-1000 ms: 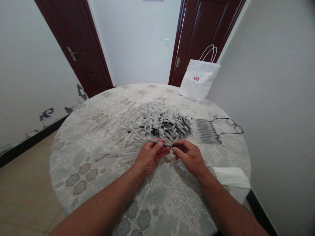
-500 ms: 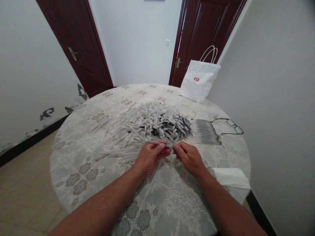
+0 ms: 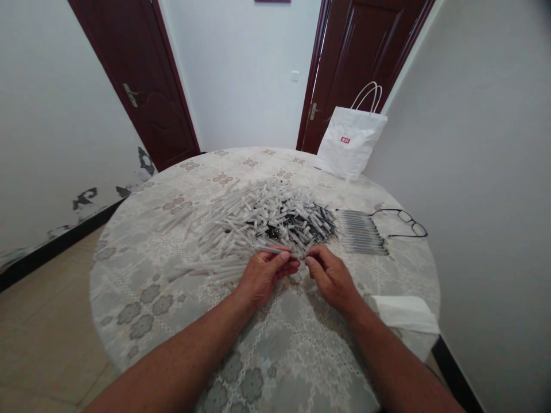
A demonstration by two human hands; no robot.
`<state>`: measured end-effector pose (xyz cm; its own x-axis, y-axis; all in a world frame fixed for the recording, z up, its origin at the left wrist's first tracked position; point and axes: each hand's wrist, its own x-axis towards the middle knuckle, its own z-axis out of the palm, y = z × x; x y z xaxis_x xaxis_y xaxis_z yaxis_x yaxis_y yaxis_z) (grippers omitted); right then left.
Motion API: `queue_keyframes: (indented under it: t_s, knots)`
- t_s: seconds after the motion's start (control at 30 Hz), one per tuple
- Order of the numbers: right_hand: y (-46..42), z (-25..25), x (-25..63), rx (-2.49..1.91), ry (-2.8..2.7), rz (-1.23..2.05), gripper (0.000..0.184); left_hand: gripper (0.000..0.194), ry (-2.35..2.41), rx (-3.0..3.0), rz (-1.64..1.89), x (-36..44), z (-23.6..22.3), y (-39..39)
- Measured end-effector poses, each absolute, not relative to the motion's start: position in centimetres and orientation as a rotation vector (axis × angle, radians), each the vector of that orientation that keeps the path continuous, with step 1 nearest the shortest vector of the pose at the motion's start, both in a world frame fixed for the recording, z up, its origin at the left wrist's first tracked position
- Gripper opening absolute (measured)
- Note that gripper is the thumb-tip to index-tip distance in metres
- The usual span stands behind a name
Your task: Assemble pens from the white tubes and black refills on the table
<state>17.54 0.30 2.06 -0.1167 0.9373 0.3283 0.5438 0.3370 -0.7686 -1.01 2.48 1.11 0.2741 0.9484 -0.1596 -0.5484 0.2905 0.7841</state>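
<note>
My left hand is closed on a slim translucent pen, its barrel pointing left over a heap of pen parts. Close by, my right hand is pinched at the pen's right end. Whatever sits between those right fingertips is too small to make out. The heap holds white caps, long clear barrels and dark slender pieces. Right of the heap lies a tidy row of pens, side by side.
A patterned cloth covers the round table. Black-framed glasses lie beyond the pen row. A white paper bag stands at the back right. Some folded white material rests near the right edge, and walls stand close on both sides.
Both hands stay nearly in place at the pen. My right fingers have shifted very slightly. The whole view has moved a little.
</note>
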Motion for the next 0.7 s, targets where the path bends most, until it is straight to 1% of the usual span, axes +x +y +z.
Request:
queue_keyframes:
  t_s: [0.13, 0.2, 0.23, 0.33, 0.37, 0.5, 0.7]
  knots:
    - [0.36, 1.97, 17.53, -1.339, -1.814, 0.636, 0.038, 0.035, 0.712, 0.685, 1.092, -0.87, 1.24, 2.28]
    - [0.31, 1.99, 17.57, -1.34, -1.786, 0.659, 0.041, 0.035, 0.722, 0.682, 1.095, -0.82, 1.31, 2.24]
    - [0.26, 2.03, 17.59, -1.331, -1.771, 0.664, 0.039, 0.035, 0.727, 0.679, 1.102, -0.81, 1.33, 2.25]
    - [0.08, 2.21, 17.6, -1.288, -1.74, 0.648, 0.021, 0.034, 0.726, 0.673, 1.129, -0.81, 1.3, 2.32]
    - [0.03, 2.26, 17.58, -1.28, -1.741, 0.638, 0.018, 0.033, 0.722, 0.673, 1.132, -0.81, 1.28, 2.35]
    - [0.04, 2.33, 17.41, -1.307, -1.776, 0.609, 0.015, 0.032, 0.716, 0.671, 1.125, -0.79, 1.3, 2.33]
    - [0.32, 2.09, 17.44, -1.342, -1.818, 0.656, 0.04, 0.034, 0.728, 0.678, 1.109, -0.77, 1.34, 2.16]
